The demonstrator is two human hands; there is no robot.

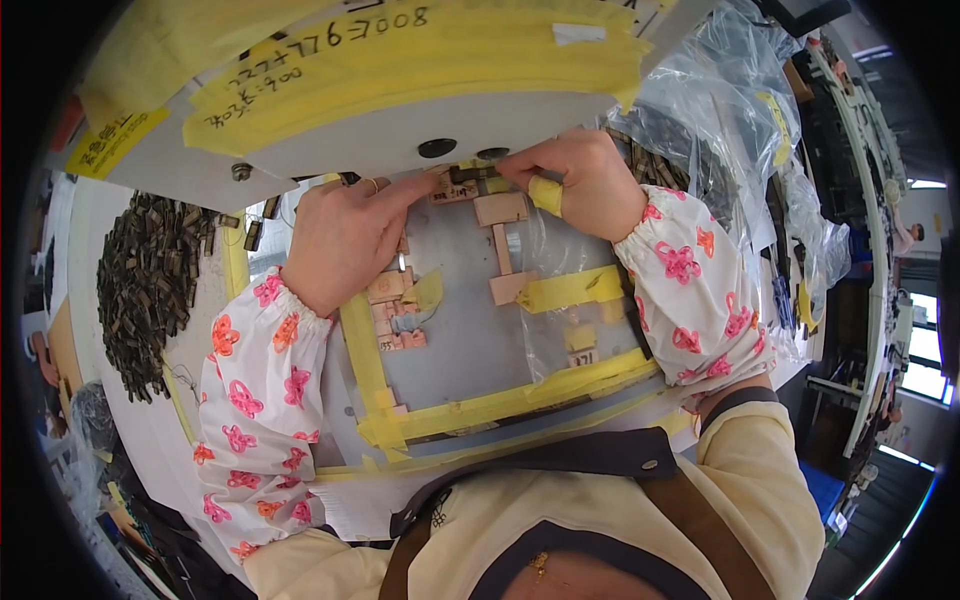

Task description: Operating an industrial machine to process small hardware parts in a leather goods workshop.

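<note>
My 2 hands, left [345, 235] and right [585, 185], pinch 1 small dark part [472, 174] together above the grey taped surface [470, 340]; dark parts pile [145, 280] left, plastic bags [720, 110] right.

Head camera – close above; facing down.

Yellow rectangular label [112, 142] at upper left, handwritten yellow tape band [400, 55] across the top, clear plastic bags [740, 130] at right
</note>
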